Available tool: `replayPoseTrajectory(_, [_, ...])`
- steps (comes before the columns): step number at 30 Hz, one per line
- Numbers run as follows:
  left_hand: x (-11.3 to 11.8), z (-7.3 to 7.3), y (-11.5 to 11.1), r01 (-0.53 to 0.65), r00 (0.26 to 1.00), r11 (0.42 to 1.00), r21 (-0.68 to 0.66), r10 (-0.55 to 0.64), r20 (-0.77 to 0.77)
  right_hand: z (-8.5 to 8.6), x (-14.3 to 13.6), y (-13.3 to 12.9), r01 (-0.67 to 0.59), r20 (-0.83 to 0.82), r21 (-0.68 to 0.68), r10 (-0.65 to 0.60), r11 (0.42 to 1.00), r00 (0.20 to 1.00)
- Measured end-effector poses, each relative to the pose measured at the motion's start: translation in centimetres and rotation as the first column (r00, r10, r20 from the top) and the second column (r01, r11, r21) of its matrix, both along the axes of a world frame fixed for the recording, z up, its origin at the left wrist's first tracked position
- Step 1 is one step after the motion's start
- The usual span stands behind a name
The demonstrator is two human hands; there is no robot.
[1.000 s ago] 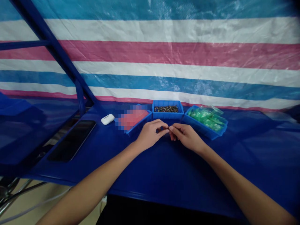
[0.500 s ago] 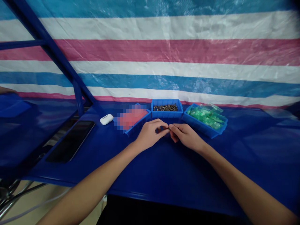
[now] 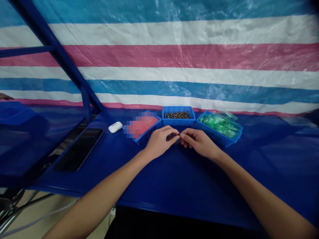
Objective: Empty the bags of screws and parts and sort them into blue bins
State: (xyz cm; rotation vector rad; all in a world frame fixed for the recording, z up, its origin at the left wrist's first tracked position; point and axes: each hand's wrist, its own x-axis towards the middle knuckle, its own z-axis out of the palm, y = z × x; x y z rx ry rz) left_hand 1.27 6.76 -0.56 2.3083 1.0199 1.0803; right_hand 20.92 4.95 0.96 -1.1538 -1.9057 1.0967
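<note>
My left hand (image 3: 160,141) and my right hand (image 3: 199,142) meet fingertip to fingertip above the blue table (image 3: 174,179). Both are closed in a pinch on something tiny and dark between them, too small to name. Just beyond the hands stands a blue bin (image 3: 178,121) with many small brass-coloured metal pieces (image 3: 177,115) in it. Close to my right hand, another blue bin (image 3: 225,141) holds green items in clear plastic bags (image 3: 220,123). Beside my left hand, a third blue bin (image 3: 149,132) contains something flat and pinkish-red (image 3: 142,126), partly blurred out.
To the left lie a black phone (image 3: 78,149) and a white earbud case (image 3: 115,127). A blue metal frame (image 3: 67,73) slants across the left side. Striped plastic sheeting (image 3: 186,56) hangs behind the table. Part of another person's hand (image 3: 5,96) shows at the far left edge.
The fingers of my right hand have shifted slightly around the small piece. My left hand keeps its pinch. The whole view has moved a little.
</note>
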Motion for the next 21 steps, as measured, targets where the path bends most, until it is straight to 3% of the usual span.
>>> replayPoseTrajectory(21, [-0.02,0.42,-0.53,-0.019,0.995,0.994,0.108,0.029,-0.094,0.5,0.49,0.18,-0.023,-0.032,-0.042,0.022,0.999,0.999])
